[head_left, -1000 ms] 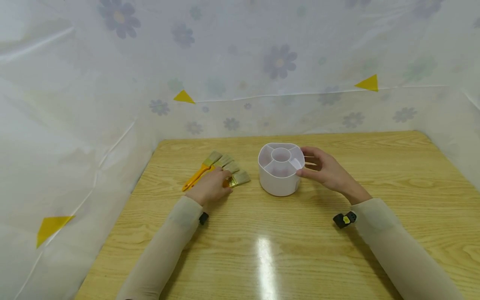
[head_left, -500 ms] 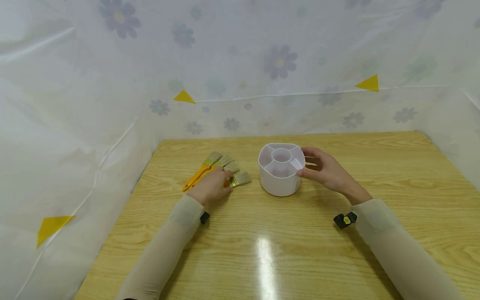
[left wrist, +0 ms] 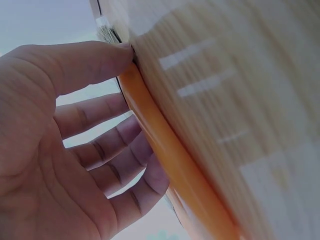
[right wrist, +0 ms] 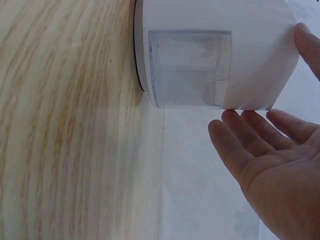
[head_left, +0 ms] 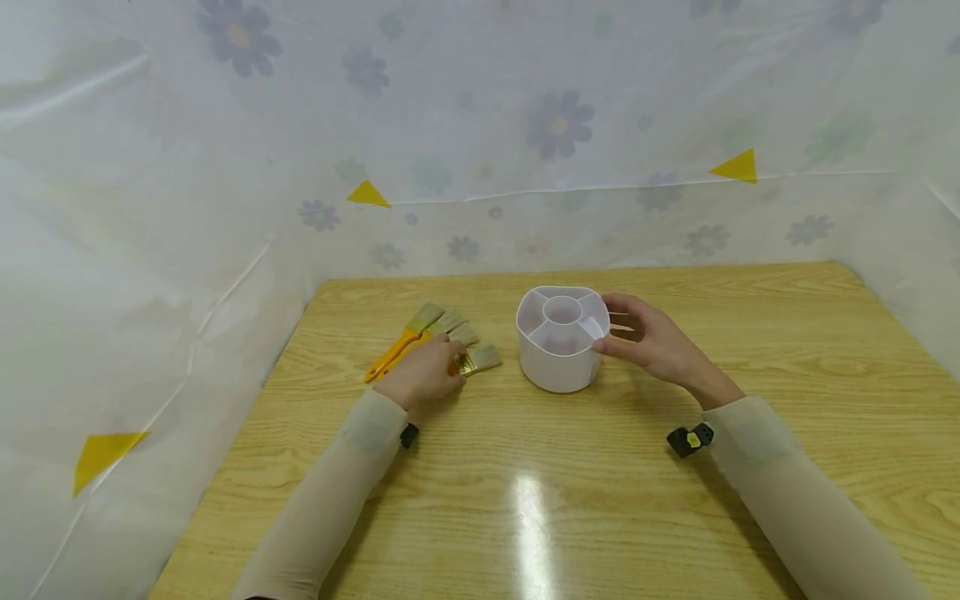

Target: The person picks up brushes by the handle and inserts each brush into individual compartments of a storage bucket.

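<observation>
My left hand (head_left: 422, 372) is over several paintbrushes with orange handles. It pinches the nearest paintbrush (head_left: 483, 358) near its metal band, thumb on one side and fingers on the other. That brush's orange handle (left wrist: 165, 140) runs close along the tabletop in the left wrist view. The other paintbrushes (head_left: 392, 357) lie fanned out, partly hidden by the hand. To their right stands a white round organizer (head_left: 555, 371), upright, with a central ring and divided compartments. My right hand (head_left: 663, 346) holds its right side between thumb and fingertips, beside a clear panel (right wrist: 190, 70).
Everything rests on a wood-grain table (head_left: 442, 483). A white flowered sheet (head_left: 465, 125) hangs behind the far edge and along the sides, with yellow tape pieces (head_left: 737, 167) on it. A bright reflection lies on the tabletop in front of the organizer.
</observation>
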The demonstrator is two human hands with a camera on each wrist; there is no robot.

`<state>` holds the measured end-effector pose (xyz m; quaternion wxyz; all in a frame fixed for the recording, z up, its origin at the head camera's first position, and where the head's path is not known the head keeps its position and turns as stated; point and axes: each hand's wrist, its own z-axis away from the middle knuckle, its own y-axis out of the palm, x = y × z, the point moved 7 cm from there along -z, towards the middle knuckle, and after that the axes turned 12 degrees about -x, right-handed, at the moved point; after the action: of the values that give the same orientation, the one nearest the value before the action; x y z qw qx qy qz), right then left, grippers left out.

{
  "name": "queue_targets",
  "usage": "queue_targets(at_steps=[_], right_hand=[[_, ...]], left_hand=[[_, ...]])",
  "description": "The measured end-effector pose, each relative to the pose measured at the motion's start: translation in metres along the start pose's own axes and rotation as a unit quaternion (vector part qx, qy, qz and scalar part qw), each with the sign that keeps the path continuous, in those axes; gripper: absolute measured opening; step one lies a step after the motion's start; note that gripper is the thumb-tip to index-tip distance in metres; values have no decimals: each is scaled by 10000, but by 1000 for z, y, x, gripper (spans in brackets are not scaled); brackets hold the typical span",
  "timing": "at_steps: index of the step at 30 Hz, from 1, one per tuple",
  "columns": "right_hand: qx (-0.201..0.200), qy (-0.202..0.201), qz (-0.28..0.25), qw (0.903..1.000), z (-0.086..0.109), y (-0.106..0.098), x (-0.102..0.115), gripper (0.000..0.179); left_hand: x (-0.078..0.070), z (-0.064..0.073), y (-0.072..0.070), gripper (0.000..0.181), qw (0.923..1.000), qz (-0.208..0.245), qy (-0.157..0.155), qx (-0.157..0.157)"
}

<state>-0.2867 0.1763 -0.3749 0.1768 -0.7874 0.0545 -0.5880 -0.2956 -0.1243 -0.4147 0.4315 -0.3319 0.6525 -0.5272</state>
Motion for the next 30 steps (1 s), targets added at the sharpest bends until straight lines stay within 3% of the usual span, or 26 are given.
queue_targets(at_steps=[30], right_hand=[[-39,71,94,9999,1,0,0,71]], left_hand=[[-2,0,0,41,10000,-82,1,48]])
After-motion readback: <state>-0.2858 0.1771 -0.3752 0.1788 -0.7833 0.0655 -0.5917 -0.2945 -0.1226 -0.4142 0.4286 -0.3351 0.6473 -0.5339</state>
